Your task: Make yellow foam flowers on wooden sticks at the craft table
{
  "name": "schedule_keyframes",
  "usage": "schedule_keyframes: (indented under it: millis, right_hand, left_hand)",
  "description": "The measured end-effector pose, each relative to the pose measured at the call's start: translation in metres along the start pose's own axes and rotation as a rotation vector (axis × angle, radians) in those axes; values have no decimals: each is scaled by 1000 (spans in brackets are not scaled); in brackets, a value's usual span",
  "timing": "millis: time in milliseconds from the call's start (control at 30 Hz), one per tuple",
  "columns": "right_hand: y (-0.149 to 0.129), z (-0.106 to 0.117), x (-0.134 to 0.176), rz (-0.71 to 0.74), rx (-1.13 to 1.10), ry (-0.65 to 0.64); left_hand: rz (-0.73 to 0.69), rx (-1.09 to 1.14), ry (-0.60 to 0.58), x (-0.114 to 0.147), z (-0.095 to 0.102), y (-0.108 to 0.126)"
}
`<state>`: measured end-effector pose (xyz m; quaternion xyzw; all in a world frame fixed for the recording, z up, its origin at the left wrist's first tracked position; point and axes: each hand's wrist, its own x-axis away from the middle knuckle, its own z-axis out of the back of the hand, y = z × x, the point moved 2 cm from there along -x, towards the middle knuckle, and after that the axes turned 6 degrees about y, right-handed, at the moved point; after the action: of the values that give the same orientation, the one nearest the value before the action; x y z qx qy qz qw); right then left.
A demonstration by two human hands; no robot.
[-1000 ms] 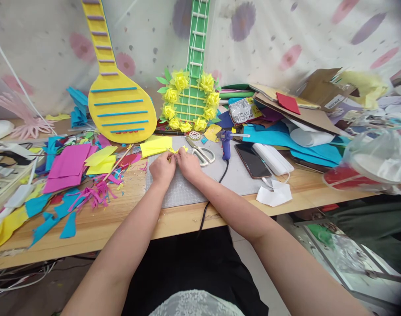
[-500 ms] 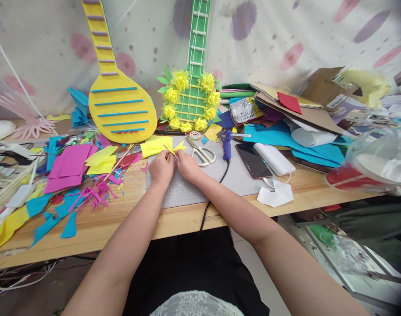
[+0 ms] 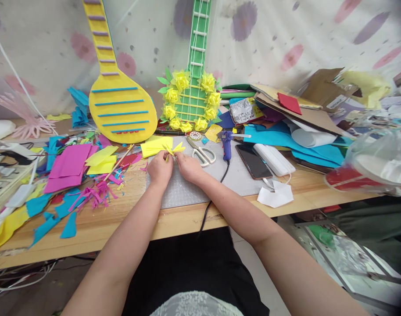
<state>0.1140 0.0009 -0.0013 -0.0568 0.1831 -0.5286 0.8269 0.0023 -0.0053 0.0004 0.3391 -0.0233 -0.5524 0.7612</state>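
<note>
Both hands meet over the grey cutting mat [image 3: 187,191]. My left hand [image 3: 160,168] is closed in a pinch on a gathered yellow paper flower [image 3: 174,149]. From the other side, my right hand [image 3: 188,166] grips the same flower with closed fingers. Its petals fan out above the fingertips, while its base is hidden between them. Flat yellow paper [image 3: 151,147] lies just behind my left hand. Scissors [image 3: 204,154] with pale handles rest beyond my right hand, and a blue glue gun [image 3: 226,147] lies to their right.
A yellow cardboard guitar [image 3: 124,107] and a green one [image 3: 194,101] ringed with yellow flowers lean at the back. Coloured scraps [image 3: 69,166] cover the left side. A phone [image 3: 253,161], a white power bank [image 3: 275,159] and a bagged red cup [image 3: 355,173] are on the right.
The fingers have shifted slightly on the yellow flower, and its petals look more spread. My left hand has moved a little left and down. Nothing else has visibly moved.
</note>
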Motion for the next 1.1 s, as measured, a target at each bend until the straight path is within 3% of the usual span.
schedule_keyframes:
  millis: [233,733,1100]
  right_hand:
    - [-3,8,3,-21,10,43]
    - [2,10,5,126,-86,28]
    - [6,9,4,103,-117,66]
  left_hand:
    - [14,31,0,0,1,-1]
    - [37,141,-32,-2,-1,-5]
    - [9,150,12,-1,-1,-5]
